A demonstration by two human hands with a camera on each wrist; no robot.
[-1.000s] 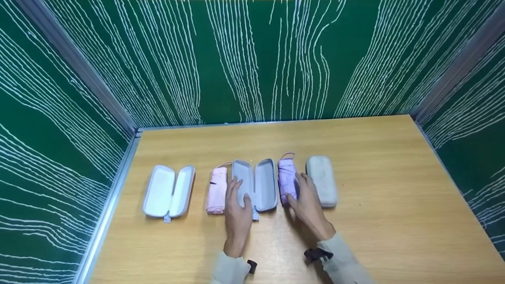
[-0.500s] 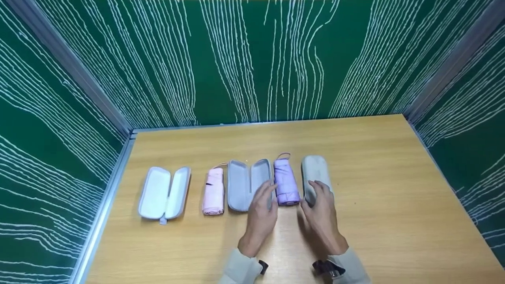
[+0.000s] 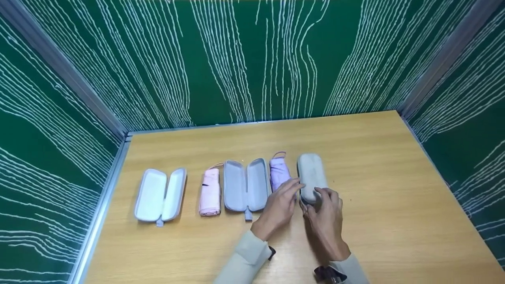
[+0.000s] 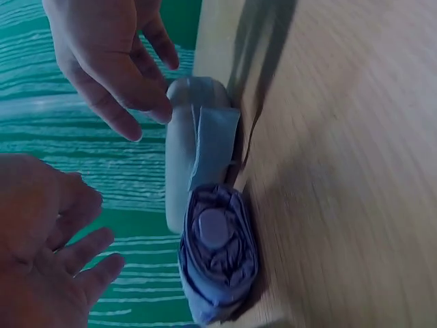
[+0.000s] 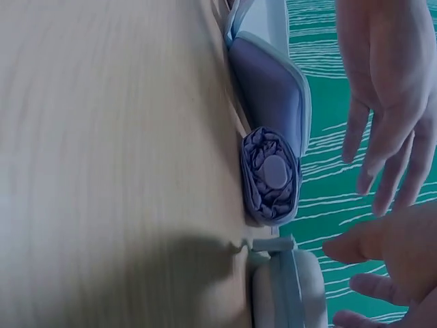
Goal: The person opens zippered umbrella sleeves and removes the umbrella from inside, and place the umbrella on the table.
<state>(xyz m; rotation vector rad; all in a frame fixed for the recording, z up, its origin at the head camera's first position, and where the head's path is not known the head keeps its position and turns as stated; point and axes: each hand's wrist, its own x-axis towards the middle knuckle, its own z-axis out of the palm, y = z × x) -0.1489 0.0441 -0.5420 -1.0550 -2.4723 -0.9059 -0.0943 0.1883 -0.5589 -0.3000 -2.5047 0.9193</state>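
So the work in hand here seems to be all about the closed grey-green case, the rightmost thing in the row on the worktop. It's lying flat with its lid on, near end toward the person, and both hands are around that end.

Right hand is right at the near corner, fingers spread and loosely bent, with a gap between thumb and index finger. It doesn't look like it has hold of anything. Can't tell for sure whether a fingertip is touching the case. Left hand is over the near part of the purple folded umbrella, fingers relaxed and pointing at the case's left side. Nothing in its grip either, and contact there is too close to call.

My read: the step is getting set to unfasten this case. The other two, the grey-lined case and the white-lined case, are already lying open, with the pink folded umbrella between them. The closed one has a pull tab sticking out at its near end, so I'd say the next move calls for steadying the body with one hand, pinching that tab with the other, and not nudging the purple umbrella just beside it.
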